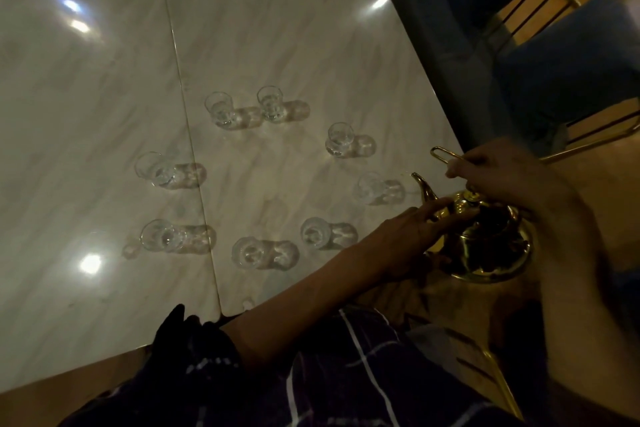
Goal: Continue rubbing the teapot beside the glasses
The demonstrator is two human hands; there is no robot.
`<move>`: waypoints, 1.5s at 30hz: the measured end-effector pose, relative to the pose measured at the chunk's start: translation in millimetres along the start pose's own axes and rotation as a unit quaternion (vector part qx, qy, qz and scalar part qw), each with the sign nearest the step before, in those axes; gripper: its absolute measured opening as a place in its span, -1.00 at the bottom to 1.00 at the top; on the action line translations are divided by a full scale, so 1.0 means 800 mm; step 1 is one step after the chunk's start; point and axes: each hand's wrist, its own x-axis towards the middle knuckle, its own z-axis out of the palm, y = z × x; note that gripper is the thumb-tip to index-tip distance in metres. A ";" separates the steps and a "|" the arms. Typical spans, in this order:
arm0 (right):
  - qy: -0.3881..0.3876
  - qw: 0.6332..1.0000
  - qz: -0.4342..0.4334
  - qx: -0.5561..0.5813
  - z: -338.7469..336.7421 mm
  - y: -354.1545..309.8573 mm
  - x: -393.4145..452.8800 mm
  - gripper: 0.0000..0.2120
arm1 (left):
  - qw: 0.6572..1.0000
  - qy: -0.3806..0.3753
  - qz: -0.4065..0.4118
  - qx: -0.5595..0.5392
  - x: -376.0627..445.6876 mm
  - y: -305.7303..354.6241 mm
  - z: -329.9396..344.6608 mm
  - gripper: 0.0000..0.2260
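A: Overhead, dim light. The bench [277,28] is pale marble-look, glossy, with bright lamp glare spots and one thin seam running down its length. Blue upholstered chairs [571,73] with gold-toned frames stand past its far edge, on a wooden floor.

B: Noted. On the surface?

A: Eight small clear glasses [218,107], upright, spaced in a loose ring, none touching another. Contents cannot be told.

B: And the pot?

A: Gold teapot [485,246], polished and reflective, at the bench's right corner near the person. Its curved spout [424,187] points toward the nearest glass [369,185], just beside it but apart. A thin wire-loop handle [445,153] rises above the lid.

B: Hands?

A: Right hand [502,170], fingers curled round the wire handle from above. Left hand [412,236], fingers straight and slightly apart, pressed flat on the pot's side below the spout. Dark sleeve pushed up the left forearm; dark checked cloth [346,374] on the lap.
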 end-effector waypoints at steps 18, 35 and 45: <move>0.001 1.000 0.002 -0.025 0.000 -0.009 -0.003 -0.73 | 1.000 -0.001 -0.001 0.007 -0.002 -0.006 0.000 -0.23; 0.001 1.000 0.003 -0.006 -0.007 -0.015 -0.011 -0.75 | 1.000 0.016 0.020 0.001 -0.001 -0.003 -0.006 -0.29; -0.004 1.000 0.003 -0.014 -0.008 -0.014 -0.010 -0.75 | 1.000 0.010 0.014 0.002 0.002 -0.001 -0.008 -0.29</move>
